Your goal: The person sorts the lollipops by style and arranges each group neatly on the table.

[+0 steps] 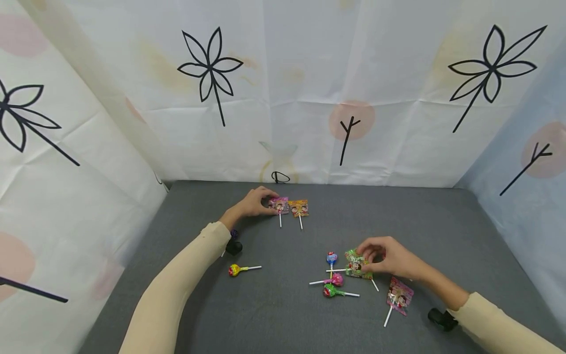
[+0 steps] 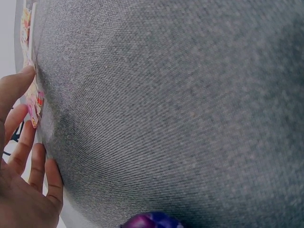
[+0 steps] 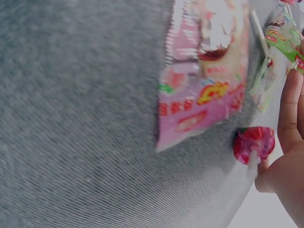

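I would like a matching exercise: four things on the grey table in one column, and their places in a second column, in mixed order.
1. yellow lollipop
2. orange packet
3. green packet
4. pink packet

A. under the right hand's fingers
B. lying alone beside the left forearm
C. by the right wrist
D. at the back, beside the packet that the left hand touches

Pairs: 1-B, 2-D, 3-A, 4-C

Lollipop cluster (image 1: pixel 336 278) between bare mat (image 1: pixel 442 221)
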A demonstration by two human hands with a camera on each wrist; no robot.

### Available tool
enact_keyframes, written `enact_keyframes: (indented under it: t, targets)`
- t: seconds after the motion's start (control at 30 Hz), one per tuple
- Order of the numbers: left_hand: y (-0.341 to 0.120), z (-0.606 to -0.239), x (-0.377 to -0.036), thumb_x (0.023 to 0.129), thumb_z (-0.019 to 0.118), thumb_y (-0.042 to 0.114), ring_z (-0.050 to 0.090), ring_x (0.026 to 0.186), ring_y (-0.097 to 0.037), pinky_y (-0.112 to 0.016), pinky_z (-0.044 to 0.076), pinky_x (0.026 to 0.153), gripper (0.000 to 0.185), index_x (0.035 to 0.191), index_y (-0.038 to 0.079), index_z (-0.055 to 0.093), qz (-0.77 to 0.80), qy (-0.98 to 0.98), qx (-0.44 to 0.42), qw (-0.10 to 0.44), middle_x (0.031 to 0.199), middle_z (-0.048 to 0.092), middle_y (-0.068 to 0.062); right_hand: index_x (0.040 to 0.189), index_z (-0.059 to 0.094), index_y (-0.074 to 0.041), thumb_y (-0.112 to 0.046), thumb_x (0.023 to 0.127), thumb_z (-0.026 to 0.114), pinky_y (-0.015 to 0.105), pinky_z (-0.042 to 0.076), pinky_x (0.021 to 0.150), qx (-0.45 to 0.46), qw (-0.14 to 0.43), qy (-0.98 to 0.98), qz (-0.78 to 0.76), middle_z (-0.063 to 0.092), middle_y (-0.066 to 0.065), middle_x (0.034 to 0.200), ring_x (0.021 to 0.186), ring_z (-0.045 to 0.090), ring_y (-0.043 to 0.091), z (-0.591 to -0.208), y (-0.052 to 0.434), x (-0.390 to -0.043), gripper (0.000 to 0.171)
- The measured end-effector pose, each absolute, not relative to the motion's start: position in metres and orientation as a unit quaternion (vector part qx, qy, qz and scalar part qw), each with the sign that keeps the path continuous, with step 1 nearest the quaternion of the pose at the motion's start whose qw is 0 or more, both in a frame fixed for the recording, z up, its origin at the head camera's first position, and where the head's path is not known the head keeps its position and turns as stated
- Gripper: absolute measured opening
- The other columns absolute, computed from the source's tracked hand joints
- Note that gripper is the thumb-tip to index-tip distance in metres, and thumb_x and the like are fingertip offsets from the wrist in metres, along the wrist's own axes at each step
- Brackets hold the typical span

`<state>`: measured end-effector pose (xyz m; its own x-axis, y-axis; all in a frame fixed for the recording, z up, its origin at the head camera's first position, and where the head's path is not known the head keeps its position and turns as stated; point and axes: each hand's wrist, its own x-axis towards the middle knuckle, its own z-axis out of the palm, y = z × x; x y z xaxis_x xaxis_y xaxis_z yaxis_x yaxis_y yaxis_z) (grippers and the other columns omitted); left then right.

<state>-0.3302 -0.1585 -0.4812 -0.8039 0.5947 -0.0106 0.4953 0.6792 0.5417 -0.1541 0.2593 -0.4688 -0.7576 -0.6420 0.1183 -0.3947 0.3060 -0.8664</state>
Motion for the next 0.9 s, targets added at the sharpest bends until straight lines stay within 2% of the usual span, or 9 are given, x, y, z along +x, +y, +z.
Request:
enact_keyframes:
  t: [0.27, 0.4, 0.5, 0.63, 0.73, 0.9]
  targets:
    - [-0.159, -0.479, -0.329, 0.09, 0.081, 0.024, 0.05, 0.122, -0.034, -0.053, 0.03, 0.106, 0.051, 0.133, 0.002, 0.065, 0.277, 0.907, 0.306, 0.088, 0.132, 0.056, -0.019, 0.109, 0.071, 0.002, 0.005, 0.093, 0.07, 0.032, 0.055, 0.066, -0.348, 0.136, 0.768, -0.519, 0.07, 0.011, 0.096, 0.079, 0.066, 0.021, -0.461, 0.268, -0.162, 0.016]
    - [-0.159, -0.48, -0.329, 0.089, 0.081, 0.024, 0.05, 0.122, -0.034, -0.053, 0.031, 0.106, 0.051, 0.133, 0.003, 0.065, 0.276, 0.907, 0.305, 0.086, 0.132, 0.056, -0.019, 0.109, 0.07, 0.003, 0.005, 0.097, 0.066, 0.035, 0.056, 0.068, -0.332, 0.153, 0.754, -0.546, 0.069, 0.013, 0.099, 0.083, 0.066, 0.022, -0.46, 0.273, -0.167, 0.014]
    - [-0.159, -0.481, -0.329, 0.089, 0.081, 0.024, 0.05, 0.122, -0.034, -0.053, 0.03, 0.106, 0.051, 0.133, 0.003, 0.066, 0.279, 0.906, 0.305, 0.086, 0.132, 0.056, -0.018, 0.11, 0.07, 0.002, 0.005, 0.098, 0.063, 0.039, 0.055, 0.063, -0.32, 0.149, 0.752, -0.557, 0.068, 0.014, 0.1, 0.081, 0.064, 0.022, -0.456, 0.277, -0.17, 0.014]
    - [-0.16, -0.481, -0.33, 0.09, 0.081, 0.025, 0.05, 0.122, -0.033, -0.052, 0.03, 0.107, 0.051, 0.133, 0.003, 0.066, 0.278, 0.906, 0.306, 0.088, 0.132, 0.056, -0.018, 0.112, 0.068, 0.002, 0.005, 0.1, 0.06, 0.046, 0.058, 0.069, -0.311, 0.153, 0.744, -0.571, 0.065, 0.017, 0.104, 0.087, 0.067, 0.024, -0.449, 0.281, -0.175, 0.015]
    - [-0.16, -0.481, -0.33, 0.09, 0.081, 0.025, 0.05, 0.123, -0.033, -0.052, 0.029, 0.107, 0.051, 0.134, 0.004, 0.065, 0.274, 0.908, 0.305, 0.088, 0.133, 0.056, -0.018, 0.115, 0.065, 0.007, 0.007, 0.102, 0.056, 0.056, 0.056, 0.076, -0.305, 0.167, 0.727, -0.592, 0.062, 0.022, 0.108, 0.095, 0.069, 0.035, -0.444, 0.282, -0.181, 0.016]
    - [-0.16, -0.482, -0.331, 0.09, 0.081, 0.025, 0.05, 0.123, -0.033, -0.052, 0.029, 0.107, 0.051, 0.134, 0.003, 0.065, 0.273, 0.908, 0.307, 0.086, 0.133, 0.056, -0.018, 0.117, 0.062, 0.01, 0.005, 0.104, 0.053, 0.057, 0.055, 0.076, -0.291, 0.165, 0.728, -0.599, 0.059, 0.024, 0.107, 0.094, 0.067, 0.035, -0.436, 0.282, -0.188, 0.017]
